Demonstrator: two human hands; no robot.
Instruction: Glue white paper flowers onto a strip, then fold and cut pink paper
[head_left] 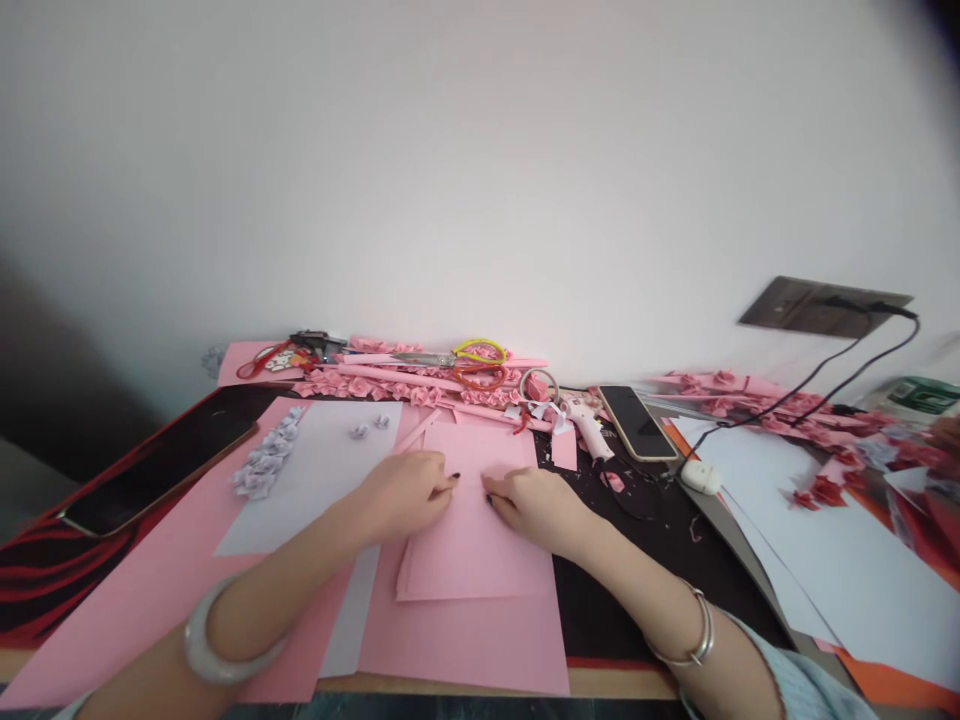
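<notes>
A stack of pink paper (476, 560) lies on a larger pink sheet (465, 650) in front of me. My left hand (409, 492) rests on the stack's left half, its fingers curled in and pressed against the paper. From the other side, my right hand (540, 505) presses on the right half in the same way, fingers bent under. The dark-nailed tips of both hands point at each other across a narrow gap in the middle. How far the fingers pinch the paper is hidden under the hands.
Left are a white sheet (307, 500) with lilac paper roses (268, 460) and a dark tablet-like device (161, 475). Behind lie scissors (450, 358), pink paper flowers (360, 385), a glue gun (589, 425) and a phone (639, 424). An earbud case (701, 477) and white sheets (832, 530) lie right.
</notes>
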